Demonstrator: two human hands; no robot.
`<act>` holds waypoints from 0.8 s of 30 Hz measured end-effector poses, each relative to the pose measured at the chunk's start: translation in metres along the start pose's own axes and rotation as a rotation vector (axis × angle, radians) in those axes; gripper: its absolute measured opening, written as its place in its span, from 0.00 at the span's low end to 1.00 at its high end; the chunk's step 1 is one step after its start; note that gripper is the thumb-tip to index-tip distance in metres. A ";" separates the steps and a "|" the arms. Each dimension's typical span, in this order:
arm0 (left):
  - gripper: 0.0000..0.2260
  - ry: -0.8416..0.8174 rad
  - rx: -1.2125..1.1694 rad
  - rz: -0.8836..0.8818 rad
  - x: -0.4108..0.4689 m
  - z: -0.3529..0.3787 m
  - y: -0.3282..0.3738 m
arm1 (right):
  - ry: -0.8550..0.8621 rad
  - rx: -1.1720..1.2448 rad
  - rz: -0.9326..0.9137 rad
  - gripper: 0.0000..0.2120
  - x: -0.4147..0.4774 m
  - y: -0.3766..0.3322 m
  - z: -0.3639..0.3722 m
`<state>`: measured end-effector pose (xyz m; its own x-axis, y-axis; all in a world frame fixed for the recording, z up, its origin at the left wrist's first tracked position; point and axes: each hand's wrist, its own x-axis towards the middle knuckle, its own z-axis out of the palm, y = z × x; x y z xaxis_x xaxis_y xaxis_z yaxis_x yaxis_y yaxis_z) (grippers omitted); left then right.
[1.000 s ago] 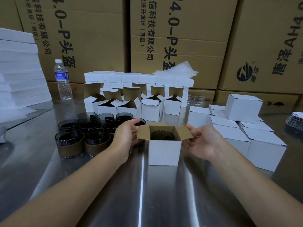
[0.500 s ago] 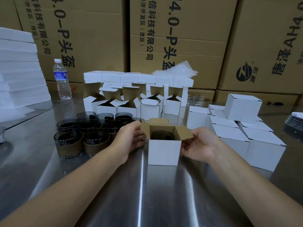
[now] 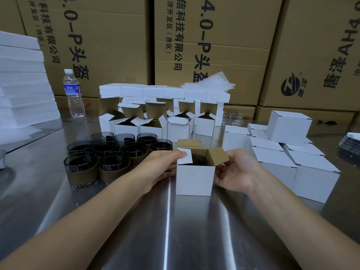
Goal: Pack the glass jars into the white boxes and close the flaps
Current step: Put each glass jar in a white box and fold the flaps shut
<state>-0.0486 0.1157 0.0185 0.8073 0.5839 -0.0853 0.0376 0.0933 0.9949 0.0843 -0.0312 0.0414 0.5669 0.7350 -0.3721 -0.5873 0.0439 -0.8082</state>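
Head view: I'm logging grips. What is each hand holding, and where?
Left hand holds the white box by its left flap, folded inward; right hand pinches its right flap.

I can read print only on the brown cartons stacked at the back. The left carton, in the upper left of the frame, carries "科技有限公司", "(西区)" and, larger, ".0-P头盔", with its start cut off. The middle carton shows "信科技有限公司", "开发区(西区)" and "4.0-P头盔". The right carton, in the upper right, bears a round dark logo and turned lettering with "AH", which I cannot read fully. The blue label on the water bottle is too small to read.
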 end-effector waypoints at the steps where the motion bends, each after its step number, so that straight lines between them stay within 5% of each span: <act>1: 0.16 0.003 0.001 0.002 0.000 0.000 0.000 | -0.005 -0.014 0.000 0.10 0.000 0.000 0.000; 24: 0.14 -0.120 -0.045 0.033 0.001 -0.006 -0.002 | -0.020 -0.265 -0.129 0.03 0.000 0.009 0.009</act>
<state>-0.0515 0.1207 0.0167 0.8723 0.4872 -0.0428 -0.0144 0.1130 0.9935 0.0738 -0.0249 0.0378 0.6141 0.7480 -0.2517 -0.3382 -0.0388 -0.9403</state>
